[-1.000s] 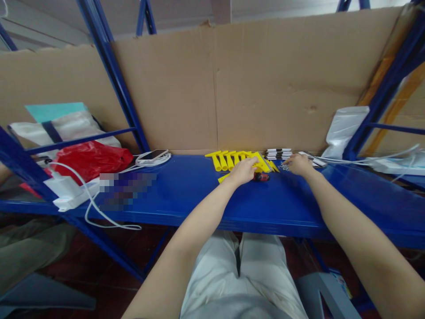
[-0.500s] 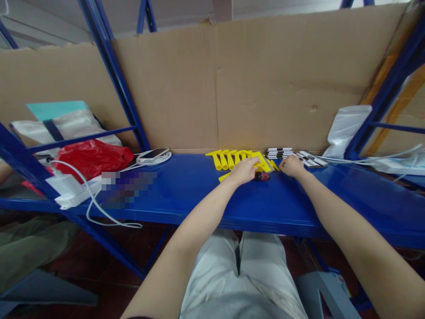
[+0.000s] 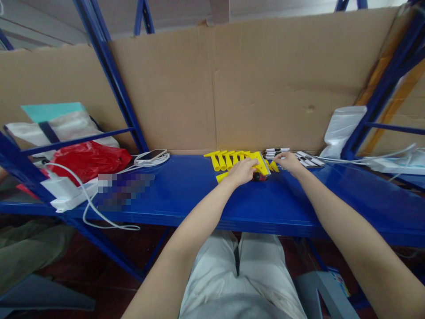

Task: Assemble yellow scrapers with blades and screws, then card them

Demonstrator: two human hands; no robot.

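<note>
My left hand (image 3: 241, 172) is closed around a yellow scraper (image 3: 257, 157) with a thin metallic edge on its right side. A screwdriver with a red and black handle (image 3: 260, 177) lies just below that hand, partly covered. Several more yellow scrapers (image 3: 222, 162) stand in a row to its left, their round handles toward me. My right hand (image 3: 289, 162) hovers over small yellow pieces (image 3: 274, 166) beside the scraper. Its fingertips are drawn together, and what they pinch, if anything, is too small to make out.
Black-and-white packets (image 3: 308, 159) lie behind and right of my right hand. A white pouch (image 3: 344, 131) leans on the cardboard wall (image 3: 265, 79). Left on the blue shelf (image 3: 186, 195) are a phone (image 3: 153, 154), cables, a red bag (image 3: 89, 160) and a power strip (image 3: 71, 199).
My right hand has shifted slightly left and up, its fingertips now nearer the scraper's edge. The left hand keeps its hold on the scraper. The view has shifted a little.
</note>
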